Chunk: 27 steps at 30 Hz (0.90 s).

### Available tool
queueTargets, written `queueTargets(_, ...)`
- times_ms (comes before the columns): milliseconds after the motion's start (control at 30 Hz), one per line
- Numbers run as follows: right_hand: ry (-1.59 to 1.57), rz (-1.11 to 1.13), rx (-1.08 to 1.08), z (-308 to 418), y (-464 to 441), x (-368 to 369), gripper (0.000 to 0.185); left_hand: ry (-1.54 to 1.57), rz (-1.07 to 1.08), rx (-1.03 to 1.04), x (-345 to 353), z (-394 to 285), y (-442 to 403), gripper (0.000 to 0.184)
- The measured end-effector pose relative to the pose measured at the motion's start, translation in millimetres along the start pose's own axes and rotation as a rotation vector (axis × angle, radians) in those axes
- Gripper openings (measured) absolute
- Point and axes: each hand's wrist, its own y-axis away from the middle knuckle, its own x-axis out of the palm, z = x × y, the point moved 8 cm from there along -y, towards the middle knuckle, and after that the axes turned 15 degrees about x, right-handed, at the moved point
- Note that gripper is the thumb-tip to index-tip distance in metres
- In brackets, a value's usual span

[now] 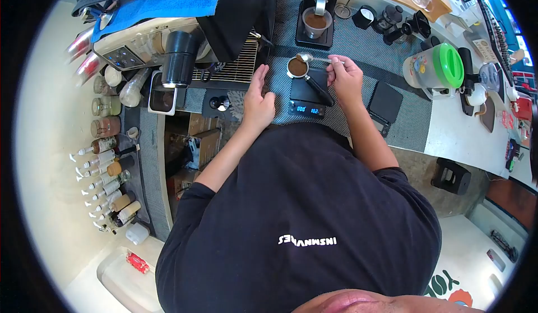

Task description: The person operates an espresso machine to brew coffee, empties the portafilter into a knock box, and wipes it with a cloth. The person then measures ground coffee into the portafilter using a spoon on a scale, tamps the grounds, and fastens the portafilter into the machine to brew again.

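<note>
My right hand [346, 78] pinches the handle of a small spoon [320, 60]. The spoon's bowl carries some brown grounds and is over the edge of a portafilter [318, 88]. Ground coffee [296, 68] fills the portafilter's basket. The portafilter rests on a black digital scale [300, 93] with a lit blue display, its black handle slanting toward me. To the left of the scale, my left hand [261, 101] is open and holds nothing, its fingers stretched out and held together near the counter mat.
Behind the scale stands a grinder [320, 13] with a cup of grounds [317, 23]. An espresso machine [151, 44] is at left, with a tamper [219, 103] in front. On the right are a dark flat tray [385, 102] and a green-lidded jug [434, 67].
</note>
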Motion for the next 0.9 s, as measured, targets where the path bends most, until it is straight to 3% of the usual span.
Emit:
queueTargets(200,-0.059,-0.029,-0.075,39,-8,4,0.025,0.057,0.021,-0.004,2,20,4,0.087)
queueTargets(300,-0.089,-0.102,-0.229,74,-20,6,0.024,0.070,0.016,-0.017,3,18,5,0.087)
queueTargets(333,-0.017,-0.125,-0.265,84,-26,7,0.022,0.072,0.015,-0.024,3,18,5,0.087)
queueTargets(433,0.587,-0.258,-0.639,116,-30,25,0.020,0.069,0.026,-0.036,4,17,7,0.087)
queueTargets(567,0.747,-0.218,-0.880,124,-36,44,0.021,0.085,0.034,-0.042,-1,17,11,0.081)
queueTargets(633,0.886,-0.218,-0.810,114,-56,45,0.024,0.155,0.035,-0.058,-4,19,19,0.076)
queueTargets(667,0.952,-0.211,-0.773,106,-65,48,0.026,0.111,0.035,-0.052,-7,19,26,0.058)
queueTargets(767,0.950,-0.359,-0.667,117,-43,45,0.034,-0.033,0.297,-0.277,-16,36,57,0.039)
queueTargets(800,0.873,-0.376,-0.577,120,-31,42,0.033,-0.227,0.274,-0.241,-26,25,59,0.032)
queueTargets(900,0.954,-0.277,-0.406,81,-25,21,0.033,-0.612,0.207,-0.138,-52,20,72,0.034)
